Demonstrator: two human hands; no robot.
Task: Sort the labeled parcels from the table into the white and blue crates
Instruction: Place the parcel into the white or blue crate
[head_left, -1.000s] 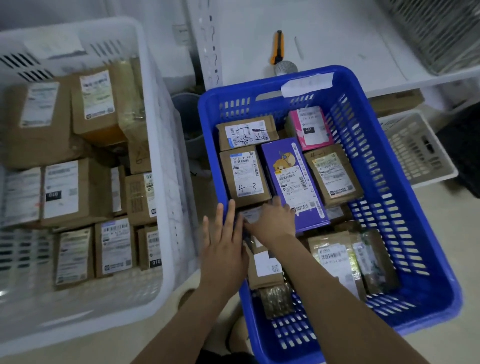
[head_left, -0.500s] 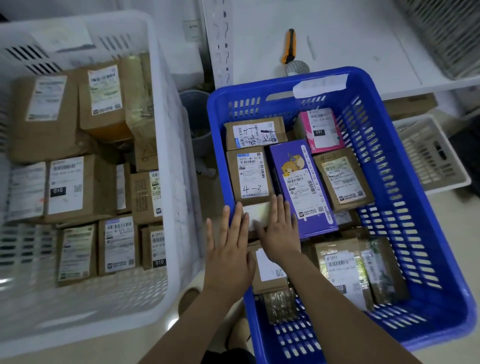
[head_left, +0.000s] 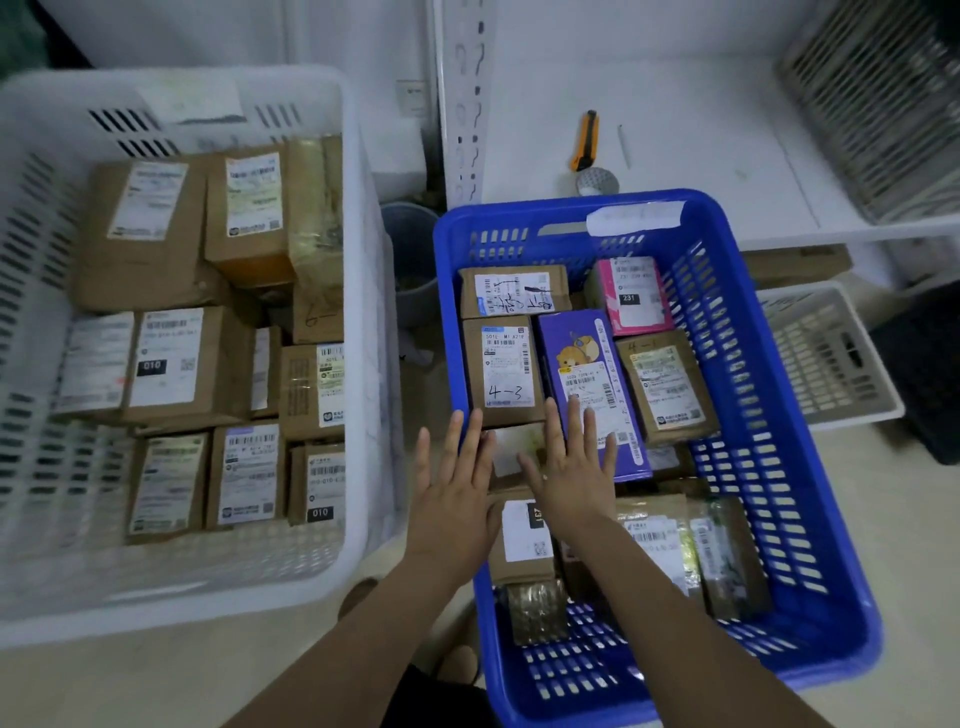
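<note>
Looks like the seat-and-tidy step inside the blue slotted plastic crate (head_left: 519, 214), not a pick.

Seeing left grip (head_left: 452, 499) flat, fingers straight and spread, laid over that crate's near-left rim. Fingertips up against the near corner of the brown cardboard box marked "4-3" (head_left: 503, 371).

Seeing right grip (head_left: 569, 478) just as flat and fully open, resting on the near end of the purple cardboard box with the bear picture (head_left: 587, 374).

Holding nothing in either: no curl, no pinch.

- Between the two grips: small brown parcel with a pale label (head_left: 511, 452), sitting in the gap. Appears to touch both; can't confirm.
- Just behind right grip, by the wrist: brown box with white label and black tag (head_left: 522, 540).
- Ahead of right grip, toward the far corner: pink labelled parcel (head_left: 631, 296).
- Well off to the left of left grip: white slotted plastic crate (head_left: 291, 78), packed with brown labelled boxes, some tagged "010".
- Beyond both grips, past the blue crate's far rim: white desk (head_left: 701, 130) carrying an orange utility knife (head_left: 586, 140) and a silver tape roll (head_left: 597, 182).

Next move, as a guess:
- Lift both grips straight up, to avoid dragging the purple box or tipping the small parcel.
- Reach forward to the desk for another parcel.
- Read the label code before committing to white or blue.
</note>
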